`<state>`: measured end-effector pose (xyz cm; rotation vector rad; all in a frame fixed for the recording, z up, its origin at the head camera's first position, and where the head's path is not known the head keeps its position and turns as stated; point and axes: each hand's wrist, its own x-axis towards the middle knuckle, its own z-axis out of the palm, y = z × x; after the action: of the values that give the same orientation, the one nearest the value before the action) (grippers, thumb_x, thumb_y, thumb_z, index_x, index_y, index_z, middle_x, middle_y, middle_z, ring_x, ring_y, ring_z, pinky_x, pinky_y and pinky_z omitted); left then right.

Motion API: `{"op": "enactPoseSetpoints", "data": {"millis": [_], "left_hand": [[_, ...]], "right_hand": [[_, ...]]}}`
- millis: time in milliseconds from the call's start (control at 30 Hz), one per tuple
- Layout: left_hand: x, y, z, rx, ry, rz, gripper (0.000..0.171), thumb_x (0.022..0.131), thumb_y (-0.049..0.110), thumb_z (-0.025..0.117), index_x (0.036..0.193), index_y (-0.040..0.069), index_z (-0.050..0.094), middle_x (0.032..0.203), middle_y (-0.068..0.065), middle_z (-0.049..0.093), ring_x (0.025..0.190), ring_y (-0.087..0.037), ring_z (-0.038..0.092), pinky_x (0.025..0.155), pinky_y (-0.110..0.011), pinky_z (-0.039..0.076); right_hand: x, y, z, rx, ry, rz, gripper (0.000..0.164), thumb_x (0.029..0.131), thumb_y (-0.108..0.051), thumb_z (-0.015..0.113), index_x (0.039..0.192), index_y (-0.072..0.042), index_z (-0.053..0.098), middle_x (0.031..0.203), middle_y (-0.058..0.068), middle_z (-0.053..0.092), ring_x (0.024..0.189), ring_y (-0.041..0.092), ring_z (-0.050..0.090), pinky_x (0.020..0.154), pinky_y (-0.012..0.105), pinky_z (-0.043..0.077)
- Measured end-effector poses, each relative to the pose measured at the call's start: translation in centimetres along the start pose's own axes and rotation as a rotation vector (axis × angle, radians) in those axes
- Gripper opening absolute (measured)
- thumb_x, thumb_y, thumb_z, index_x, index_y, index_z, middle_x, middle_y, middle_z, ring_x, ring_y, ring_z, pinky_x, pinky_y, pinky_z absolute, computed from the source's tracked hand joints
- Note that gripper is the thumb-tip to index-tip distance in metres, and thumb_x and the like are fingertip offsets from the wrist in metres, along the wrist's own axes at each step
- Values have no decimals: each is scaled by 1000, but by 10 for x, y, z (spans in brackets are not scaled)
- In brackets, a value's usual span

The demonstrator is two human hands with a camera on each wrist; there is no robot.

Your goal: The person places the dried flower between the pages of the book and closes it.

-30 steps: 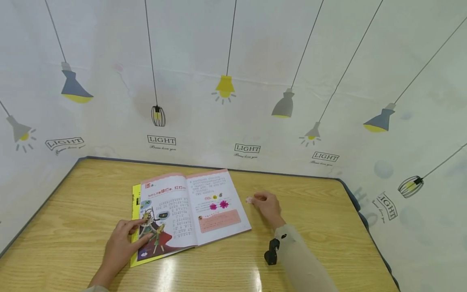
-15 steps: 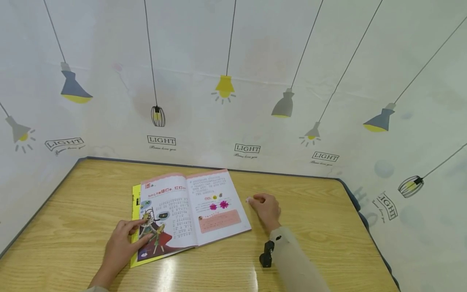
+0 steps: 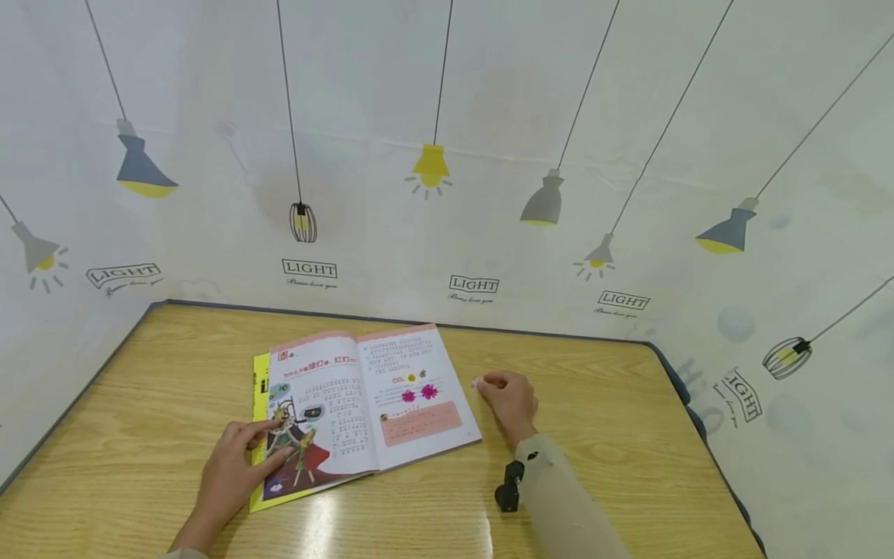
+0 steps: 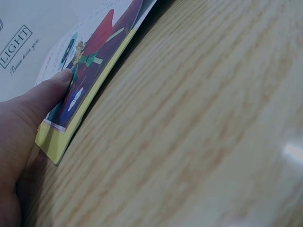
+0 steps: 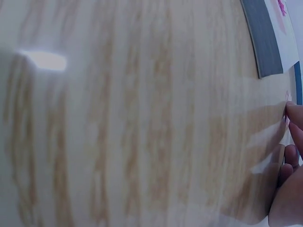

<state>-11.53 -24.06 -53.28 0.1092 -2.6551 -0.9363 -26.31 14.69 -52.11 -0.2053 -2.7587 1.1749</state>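
Observation:
An open picture book lies on the wooden table in the head view, tilted slightly. My left hand rests on its left page, thumb and fingers spread over the printed illustration. The left wrist view shows the thumb lying on that page near the yellow lower corner. Two magenta flowers lie on the right page, below a small yellow flower. Just right of the book, my right hand pinches a small pale pink piece between thumb and index finger, close over the table; its kind is mostly hidden.
A yellow cover edge sticks out beneath the book's left side. The wooden table has a dark edge along a wall cloth printed with lamps. A black device is strapped at my right wrist.
My right hand and forearm have shifted slightly left, and less of the pale pink piece shows now. The left hand and book have stayed in place.

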Motion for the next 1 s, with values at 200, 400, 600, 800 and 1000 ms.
{"op": "enactPoseSetpoints", "data": {"millis": [200, 400, 600, 800, 1000], "left_hand": [[0, 1, -1, -2, -6, -7, 49, 72, 35, 77, 111, 7, 65, 90, -4, 46, 80, -16, 45, 66, -33, 38], [0, 2, -2, -10, -17, -7, 50, 73, 37, 77, 111, 7, 64, 91, -5, 46, 81, -17, 46, 67, -35, 38], [0, 1, -1, -6, -18, -7, 51, 73, 37, 76, 112, 7, 64, 91, -5, 46, 80, -17, 45, 67, -35, 38], [-1, 0, -1, -6, -25, -12, 53, 73, 40, 76, 112, 7, 64, 91, -5, 46, 79, -17, 44, 65, -34, 37], [-1, 0, -1, -5, -26, -13, 52, 73, 40, 75, 112, 7, 64, 91, -5, 46, 79, -17, 44, 66, -34, 37]], "right_hand": [[0, 0, 1, -5, 6, 21, 21, 75, -39, 74, 85, -21, 74, 78, -6, 67, 82, 19, 59, 79, 46, 33], [-1, -1, 1, -10, 17, 33, 20, 74, -38, 75, 81, -20, 74, 75, -6, 67, 81, 20, 59, 77, 45, 33], [-1, -2, -1, 7, 6, 38, 18, 74, -35, 75, 80, -18, 74, 76, -5, 66, 80, 20, 58, 79, 46, 33], [-1, -2, -3, 10, -6, 47, 18, 75, -35, 74, 81, -18, 74, 77, -5, 66, 81, 19, 59, 79, 45, 34], [-1, -5, -6, 32, -42, 60, 20, 77, -36, 73, 84, -17, 74, 82, -3, 67, 83, 20, 59, 83, 47, 33]]}}
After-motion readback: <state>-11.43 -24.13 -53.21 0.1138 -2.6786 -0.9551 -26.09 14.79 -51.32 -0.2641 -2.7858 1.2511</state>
